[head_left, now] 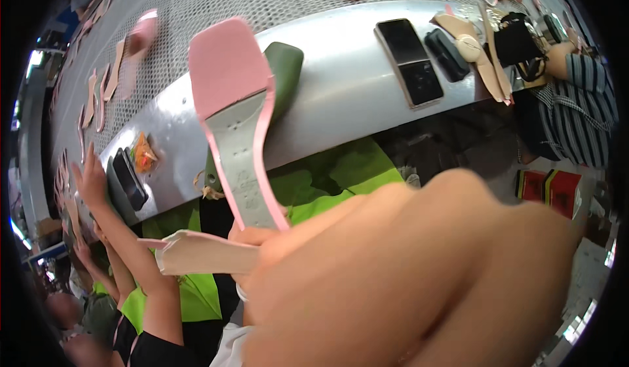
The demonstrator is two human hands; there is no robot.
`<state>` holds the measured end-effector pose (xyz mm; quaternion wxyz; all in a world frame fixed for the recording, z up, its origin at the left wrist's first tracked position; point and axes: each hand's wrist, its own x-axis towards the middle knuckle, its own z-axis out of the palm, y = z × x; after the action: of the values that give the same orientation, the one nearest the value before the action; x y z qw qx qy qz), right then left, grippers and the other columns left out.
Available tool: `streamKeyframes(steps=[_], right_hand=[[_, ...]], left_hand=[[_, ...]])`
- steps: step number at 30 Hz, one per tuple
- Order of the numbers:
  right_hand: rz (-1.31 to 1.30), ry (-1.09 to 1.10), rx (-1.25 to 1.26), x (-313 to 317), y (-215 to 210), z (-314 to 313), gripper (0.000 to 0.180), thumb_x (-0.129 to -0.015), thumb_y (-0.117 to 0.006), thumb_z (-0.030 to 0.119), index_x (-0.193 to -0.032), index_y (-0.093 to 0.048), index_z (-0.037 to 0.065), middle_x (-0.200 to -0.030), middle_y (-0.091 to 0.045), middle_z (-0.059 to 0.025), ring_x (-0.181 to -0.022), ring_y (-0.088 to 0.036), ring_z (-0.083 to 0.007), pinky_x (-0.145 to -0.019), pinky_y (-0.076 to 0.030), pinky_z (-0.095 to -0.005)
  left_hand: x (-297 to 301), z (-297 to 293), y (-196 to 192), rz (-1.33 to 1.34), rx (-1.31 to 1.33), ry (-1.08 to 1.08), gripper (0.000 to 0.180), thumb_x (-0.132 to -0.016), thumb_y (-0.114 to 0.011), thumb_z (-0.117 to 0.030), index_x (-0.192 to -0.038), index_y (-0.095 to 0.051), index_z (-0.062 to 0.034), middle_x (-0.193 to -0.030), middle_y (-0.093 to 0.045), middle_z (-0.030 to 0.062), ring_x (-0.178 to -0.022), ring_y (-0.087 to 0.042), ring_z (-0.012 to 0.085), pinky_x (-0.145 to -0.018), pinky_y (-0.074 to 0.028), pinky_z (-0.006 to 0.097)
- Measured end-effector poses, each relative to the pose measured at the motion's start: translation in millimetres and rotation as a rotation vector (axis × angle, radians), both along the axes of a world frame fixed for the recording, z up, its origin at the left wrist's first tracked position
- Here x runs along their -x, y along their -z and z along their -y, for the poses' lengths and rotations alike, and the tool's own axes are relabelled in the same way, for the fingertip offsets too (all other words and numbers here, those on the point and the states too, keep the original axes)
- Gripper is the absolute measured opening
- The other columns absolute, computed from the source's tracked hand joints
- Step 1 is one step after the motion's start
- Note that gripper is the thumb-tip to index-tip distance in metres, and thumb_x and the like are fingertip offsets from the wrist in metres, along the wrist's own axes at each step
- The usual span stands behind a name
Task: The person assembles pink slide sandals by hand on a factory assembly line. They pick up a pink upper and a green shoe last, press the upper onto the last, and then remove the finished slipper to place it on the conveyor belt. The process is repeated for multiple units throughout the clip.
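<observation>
A pink insole [226, 65] with a grey, stitched-looking lower half stands upright before me. Its narrow end goes down into my left hand [252, 237], whose fingers close around it; most of that hand is hidden. A beige strip-like piece [206, 254] with a pink edge juts leftward from the same place. My right hand [393, 236], large and blurred, covers the foreground with bent knuckles. Its fingertips reach the insole's lower end, and whatever they hold is hidden. Behind the insole is a smooth dark green form [287, 72], perhaps a shoe last.
A metal ledge [327, 52] crosses in front, along a mesh conveyor belt [216, 3] bearing pink insoles. On the ledge lie a folding phone [409, 62], black cases and a small orange packet [143, 154]. A co-worker's arm [131, 229] reaches in at left; a person in stripes [576, 118] is at right.
</observation>
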<state>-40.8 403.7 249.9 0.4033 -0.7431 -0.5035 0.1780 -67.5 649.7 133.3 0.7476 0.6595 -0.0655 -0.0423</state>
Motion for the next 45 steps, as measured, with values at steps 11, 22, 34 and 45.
streamKeyframes(steps=[11,22,34,45], right_hand=[[-0.195,-0.099,-0.350,-11,17,27,0.080,-0.074,-0.063,0.068,-0.115,-0.051,0.000,-0.112,-0.059,-0.0144,-0.093,-0.058,-0.0217,-0.081,-0.044,-0.0335],[-1.171,0.720,-0.973,4,132,-35,0.070,-0.088,-0.065,0.051,-0.129,-0.045,-0.003,-0.129,-0.056,-0.0202,-0.108,-0.063,-0.0271,-0.095,-0.051,-0.0412],[-1.263,0.739,-1.016,-10,144,-34,0.051,-0.098,-0.051,0.020,-0.143,-0.030,0.005,-0.134,-0.049,-0.0171,-0.119,-0.054,-0.0290,-0.098,-0.048,-0.0453],[-1.349,0.909,-1.034,-6,141,-64,0.053,-0.091,-0.066,0.031,-0.131,-0.044,0.003,-0.110,-0.058,-0.0090,-0.096,-0.060,-0.0176,-0.084,-0.052,-0.0346]], left_hand=[[14,7,-3,0.017,0.033,-0.010,0.038,-0.075,-0.069,-0.030,-0.088,-0.069,0.0059,-0.102,-0.063,0.0213,-0.077,-0.062,0.0287,-0.069,-0.051,0.040],[-10,21,-28,-0.035,-0.213,0.481,0.032,-0.083,-0.059,-0.001,-0.114,-0.064,0.0001,-0.107,-0.062,0.0227,-0.096,-0.064,0.0305,-0.080,-0.053,0.040],[-82,-17,-17,0.180,-0.986,-0.180,0.030,-0.075,-0.076,-0.014,-0.095,-0.060,0.0006,-0.079,-0.063,0.0198,-0.065,-0.061,0.0368,-0.063,-0.050,0.037],[16,19,-25,-0.049,-0.605,0.006,0.034,-0.070,-0.079,-0.012,-0.094,-0.061,0.0028,-0.081,-0.067,0.0100,-0.074,-0.061,0.0084,-0.066,-0.048,0.025]])
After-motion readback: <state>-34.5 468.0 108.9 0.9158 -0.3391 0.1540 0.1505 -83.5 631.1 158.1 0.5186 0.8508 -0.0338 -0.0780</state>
